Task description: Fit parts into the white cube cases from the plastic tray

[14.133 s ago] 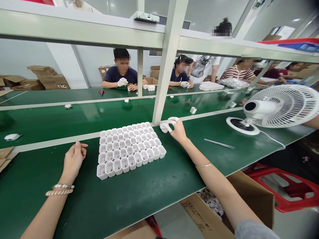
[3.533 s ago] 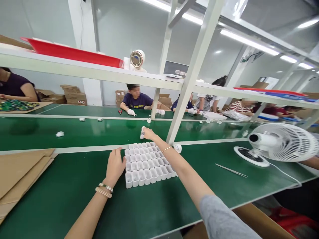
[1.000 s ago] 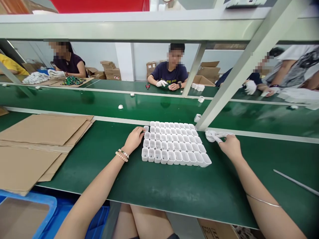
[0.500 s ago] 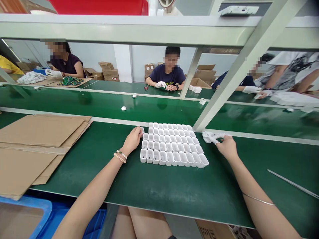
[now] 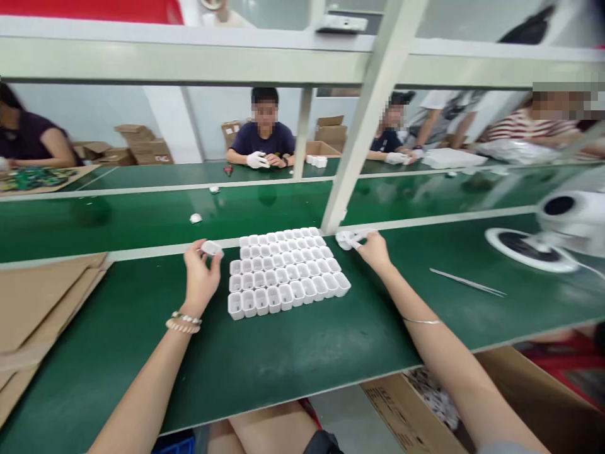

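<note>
My left hand [image 5: 199,277] is closed around one small white plastic cup [image 5: 212,248], raised just left of the block of cups. Tight rows of similar open-topped white cups [image 5: 283,275] stand upright on the green table; small dark marks show inside some front ones. Beyond the block's right back corner, my right hand [image 5: 376,252] pinches a crumpled white cloth item [image 5: 348,240] that looks like a glove. It lies on the table near the post's foot.
Tweezers [image 5: 467,282] lie to the right, before a white fan [image 5: 567,221]. Flattened cardboard [image 5: 42,302] covers the left side. A slanted post [image 5: 362,120] rises behind the cups. Across the green belt [image 5: 142,211], which carries small white parts, co-workers sit, some wearing white gloves.
The view has swung right, bringing the fan into sight. My left hand has lifted the cup away from the block's back left corner and tilted it. My right hand still grips the white cloth item.
</note>
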A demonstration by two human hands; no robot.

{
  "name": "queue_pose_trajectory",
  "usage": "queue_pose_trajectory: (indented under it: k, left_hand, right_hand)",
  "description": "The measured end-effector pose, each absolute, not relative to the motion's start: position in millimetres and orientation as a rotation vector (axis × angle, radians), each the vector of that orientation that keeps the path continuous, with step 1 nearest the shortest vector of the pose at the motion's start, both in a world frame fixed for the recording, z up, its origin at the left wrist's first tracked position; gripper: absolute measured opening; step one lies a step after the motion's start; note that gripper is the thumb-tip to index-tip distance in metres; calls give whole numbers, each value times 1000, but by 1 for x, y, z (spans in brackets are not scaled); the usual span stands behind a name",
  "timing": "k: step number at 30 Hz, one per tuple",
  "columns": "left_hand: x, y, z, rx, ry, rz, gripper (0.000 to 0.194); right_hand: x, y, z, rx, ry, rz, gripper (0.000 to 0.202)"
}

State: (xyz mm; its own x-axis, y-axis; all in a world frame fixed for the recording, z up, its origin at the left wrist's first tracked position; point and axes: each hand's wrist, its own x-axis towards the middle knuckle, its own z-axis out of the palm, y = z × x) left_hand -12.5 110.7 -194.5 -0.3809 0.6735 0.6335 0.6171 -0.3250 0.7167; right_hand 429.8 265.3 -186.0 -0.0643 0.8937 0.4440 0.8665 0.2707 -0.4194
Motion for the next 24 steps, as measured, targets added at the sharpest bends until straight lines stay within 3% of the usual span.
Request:
queue_pose_trajectory:
  k: [8,13,16,20,24]
  left_hand:
    - [-15,107,-183,1385,1890,1873,51]
    - [-16,111,-187,1114,1663,1988,51]
    - [-14,112,-182,966,1575,1992,40]
    - [-11,113,-177,803,1409,1952,16]
    - [-8,115,-176,644,1306,1988,10]
  right_hand:
    - [431,257,-168,-1813,-2057,-17,8]
    - [429,251,-163,-1814,-2117,-32,11]
    - [424,250,-165,-1838,-2112,-98,18]
    - [419,250,-169,-1866,-2130,-155,12]
    - [417,250,-170,-1855,-2182,-191,16]
